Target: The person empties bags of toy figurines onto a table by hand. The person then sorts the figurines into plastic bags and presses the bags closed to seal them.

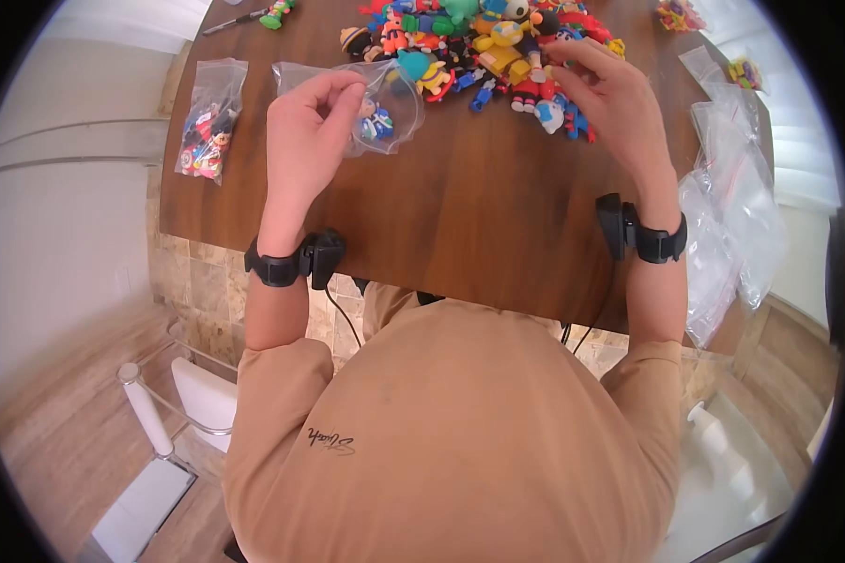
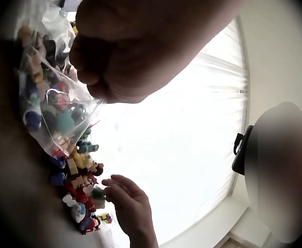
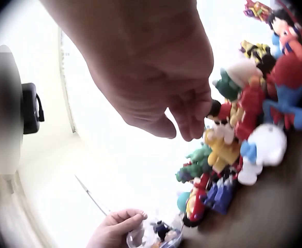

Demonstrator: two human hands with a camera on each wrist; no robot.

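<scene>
My left hand pinches the top of a clear zip bag between thumb and fingertips. A small blue-and-white toy figure lies inside it. In the left wrist view the bag spreads below my fingers, with colourful figures showing through the plastic. My right hand is over the right side of a heap of toy figures, thumb and forefinger apart. In the right wrist view its fingertips are right beside a small red figure with a black top; a white figure stands nearer the camera.
A filled bag of figures lies at the table's left. Several flat clear bags overlap the right edge. Small bright toys sit at the far right. A pen and a green figure are at the back left.
</scene>
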